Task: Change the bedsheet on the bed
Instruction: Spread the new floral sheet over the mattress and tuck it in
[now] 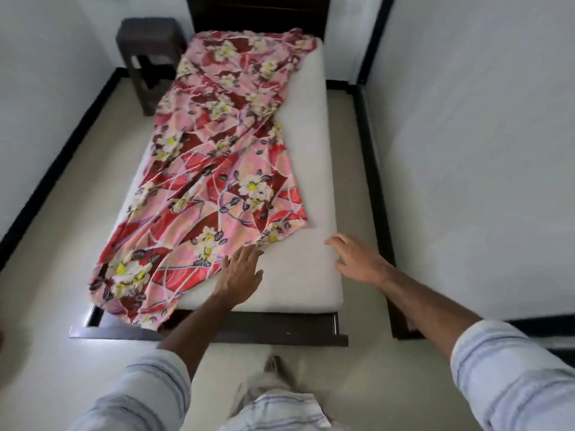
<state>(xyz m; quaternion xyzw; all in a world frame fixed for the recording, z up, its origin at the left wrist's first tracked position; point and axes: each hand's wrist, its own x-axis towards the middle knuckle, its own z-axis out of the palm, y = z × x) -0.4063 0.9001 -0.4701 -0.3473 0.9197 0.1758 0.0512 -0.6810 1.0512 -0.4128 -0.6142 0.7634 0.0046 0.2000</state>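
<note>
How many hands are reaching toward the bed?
2: the left hand rests at the floral bedsheet's near edge; the right hand hovers over the bare mattress.

No text, label, brand, number or sign can be read anywhere in the head view. The bedsheet carries only a flower pattern in pink, red, white and yellow, and the sleeves show plain stripes without lettering
</note>
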